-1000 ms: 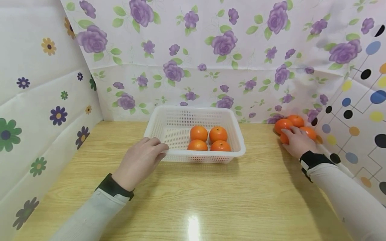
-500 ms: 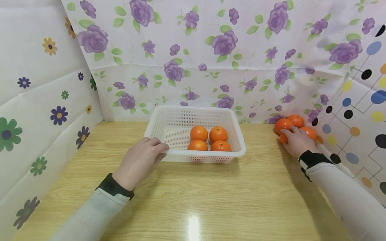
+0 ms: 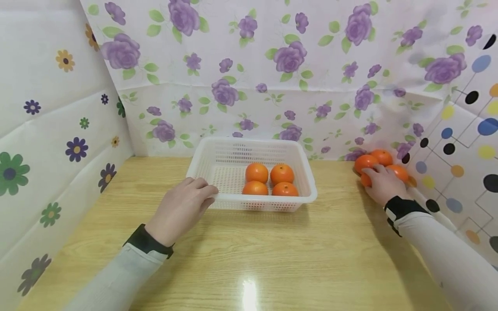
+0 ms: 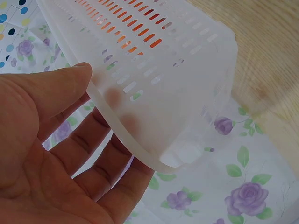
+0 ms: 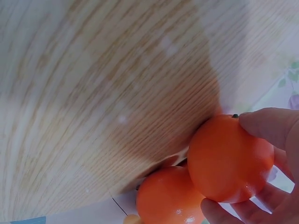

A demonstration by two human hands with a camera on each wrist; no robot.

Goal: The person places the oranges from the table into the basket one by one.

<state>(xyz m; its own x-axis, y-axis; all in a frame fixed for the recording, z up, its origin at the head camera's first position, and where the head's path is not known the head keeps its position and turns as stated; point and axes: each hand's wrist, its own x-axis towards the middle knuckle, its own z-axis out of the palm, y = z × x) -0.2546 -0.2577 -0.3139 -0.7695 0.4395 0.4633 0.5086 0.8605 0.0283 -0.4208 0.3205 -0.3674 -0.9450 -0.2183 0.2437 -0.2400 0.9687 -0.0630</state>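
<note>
My left hand [image 3: 184, 209] holds the near left corner of a white plastic basket [image 3: 264, 198]. In the left wrist view the thumb is on the rim and the fingertips show faintly through the wall. Inside the basket, on its right side, sit several oranges [image 3: 256, 172]. Far to the right my right hand [image 3: 387, 185] reaches over another group of oranges [image 3: 365, 164] by the wall. Seen from the right wrist, its thumb and fingers curl round one orange [image 5: 229, 158], with the thumb tip beside the green stem. A neighbouring orange [image 5: 169, 196] touches it.
A wood-grain tabletop [image 3: 249, 246] lies under everything. Behind it rises a sheet with purple flowers [image 3: 288, 56]. A flower-print sheet [image 3: 46, 142] stands on the left, and a dotted sheet [image 3: 463, 142] borders the oranges on the right.
</note>
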